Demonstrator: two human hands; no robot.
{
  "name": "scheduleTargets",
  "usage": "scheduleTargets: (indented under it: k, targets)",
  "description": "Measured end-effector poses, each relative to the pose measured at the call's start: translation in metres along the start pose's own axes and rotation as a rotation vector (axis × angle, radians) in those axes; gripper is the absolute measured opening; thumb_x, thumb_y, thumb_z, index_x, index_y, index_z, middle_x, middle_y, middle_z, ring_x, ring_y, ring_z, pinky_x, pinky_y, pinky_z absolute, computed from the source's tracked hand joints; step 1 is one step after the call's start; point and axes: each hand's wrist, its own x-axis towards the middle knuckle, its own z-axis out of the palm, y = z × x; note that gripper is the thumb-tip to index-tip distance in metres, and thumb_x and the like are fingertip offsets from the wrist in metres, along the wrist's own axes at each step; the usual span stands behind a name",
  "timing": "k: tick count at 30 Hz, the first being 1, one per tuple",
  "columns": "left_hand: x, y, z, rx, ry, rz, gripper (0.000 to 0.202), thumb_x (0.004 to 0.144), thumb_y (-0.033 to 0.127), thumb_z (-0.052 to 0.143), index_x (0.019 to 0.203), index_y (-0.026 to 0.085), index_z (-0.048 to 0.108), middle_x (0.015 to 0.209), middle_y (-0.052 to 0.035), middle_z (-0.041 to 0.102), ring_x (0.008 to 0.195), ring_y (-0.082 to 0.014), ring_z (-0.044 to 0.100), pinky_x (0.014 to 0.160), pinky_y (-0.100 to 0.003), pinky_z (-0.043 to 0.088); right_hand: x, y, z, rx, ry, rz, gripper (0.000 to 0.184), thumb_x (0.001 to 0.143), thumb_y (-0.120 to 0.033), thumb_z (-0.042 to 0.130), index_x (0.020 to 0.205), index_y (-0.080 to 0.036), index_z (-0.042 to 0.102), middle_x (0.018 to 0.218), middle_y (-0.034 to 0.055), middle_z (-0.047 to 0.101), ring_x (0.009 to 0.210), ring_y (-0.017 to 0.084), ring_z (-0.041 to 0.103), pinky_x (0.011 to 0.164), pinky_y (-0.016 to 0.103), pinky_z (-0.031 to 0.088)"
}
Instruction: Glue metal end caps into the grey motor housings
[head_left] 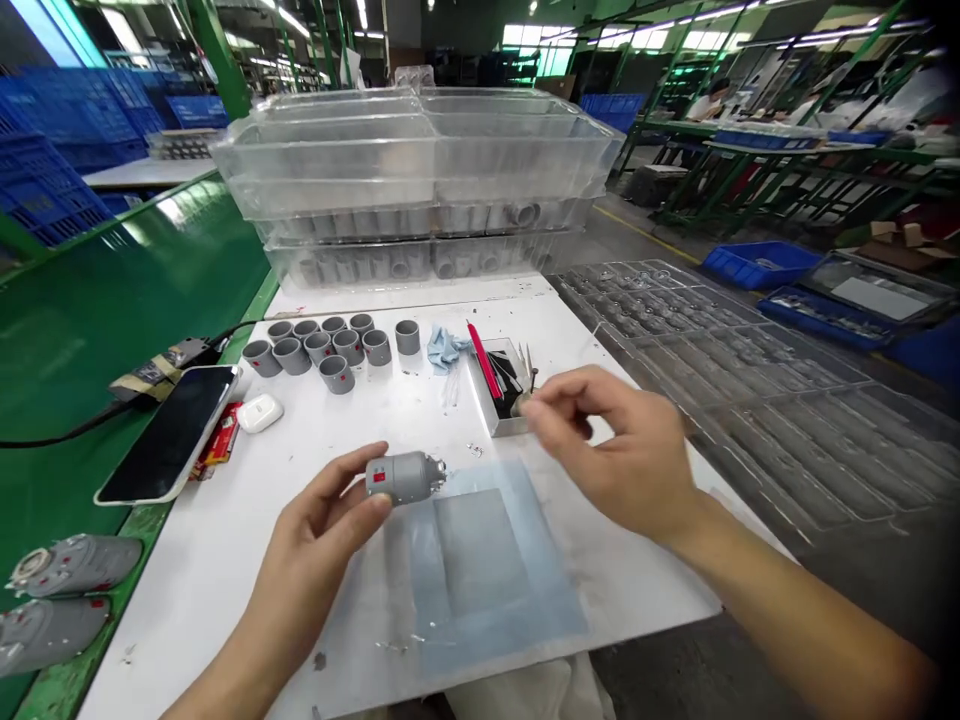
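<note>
My left hand grips a grey cylindrical part between thumb and fingers. The part lies sideways, with a red mark on its side and small metal fittings at its right end. At the near corner of a small open box, my right hand is closed in a pinch; what its fingertips hold is too small to name. In that box are a red pen-like tool, dark pieces and pointed metal tips. A pale blue sheet lies on the white table below both hands.
Several grey rings stand at the back left, near a crumpled blue cloth. A phone and a white case lie left. Two larger grey cylinders rest on the green ledge. Stacked clear trays rise behind.
</note>
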Motion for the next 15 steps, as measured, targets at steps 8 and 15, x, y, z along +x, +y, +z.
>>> scheduleTargets:
  k: [8,15]
  targets:
    - [-0.008,-0.016,-0.001,-0.452,-0.126,-0.062,0.031,0.084,0.016,0.075,0.115,0.019,0.07,0.121,-0.0081,0.074,0.12,-0.0244,0.063,0.115,-0.041,0.039,0.022,-0.022,0.041,0.278,-0.399,0.037,0.011,0.092,-0.018,0.063,0.09,-0.019,0.073,0.088,0.0009,0.074,0.08,0.014,0.065,0.068,0.027,0.051]
    - [-0.008,-0.021,-0.006,-0.604,-0.264,-0.107,0.027,0.097,0.021,0.055,0.114,0.014,0.074,0.115,-0.0096,0.07,0.103,-0.0233,0.067,0.09,-0.031,0.057,-0.002,-0.008,0.053,0.489,-0.487,0.07,0.02,0.094,-0.021,0.064,0.111,-0.023,0.073,0.11,0.0042,0.074,0.103,0.019,0.066,0.085,0.034,0.054]
